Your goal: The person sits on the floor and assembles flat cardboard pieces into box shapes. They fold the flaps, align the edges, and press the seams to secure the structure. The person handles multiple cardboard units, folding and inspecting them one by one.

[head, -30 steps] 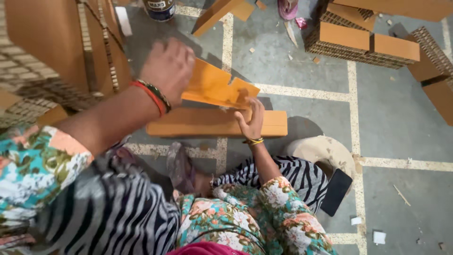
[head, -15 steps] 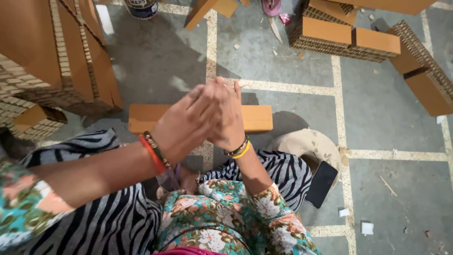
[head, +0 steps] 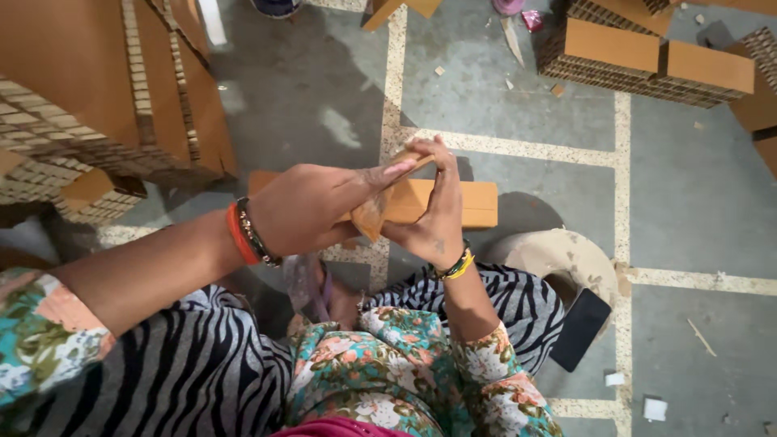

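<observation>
**Pressing a folded cardboard piece between two hands**

Sitting on the grey floor, the person has both hands raised and pressed together around a small cardboard piece (head: 374, 212). From the head camera, the left hand (head: 312, 209) lies flat over it with fingers stretched forward, while the right hand (head: 433, 212) closes against it from the other side, so only a brown corner and a thin top edge show between them. Behind the hands, partly hidden by them, a flat cardboard box (head: 453, 202) lies on the floor across a pale painted line (head: 622, 186). Tall cardboard stacks (head: 97, 105) crowd the left side. More folded boxes (head: 660, 53) sit at the far right. A dark phone (head: 579, 329) rests beside the striped knee, just next to a pale round cushion (head: 558, 255).
</observation>
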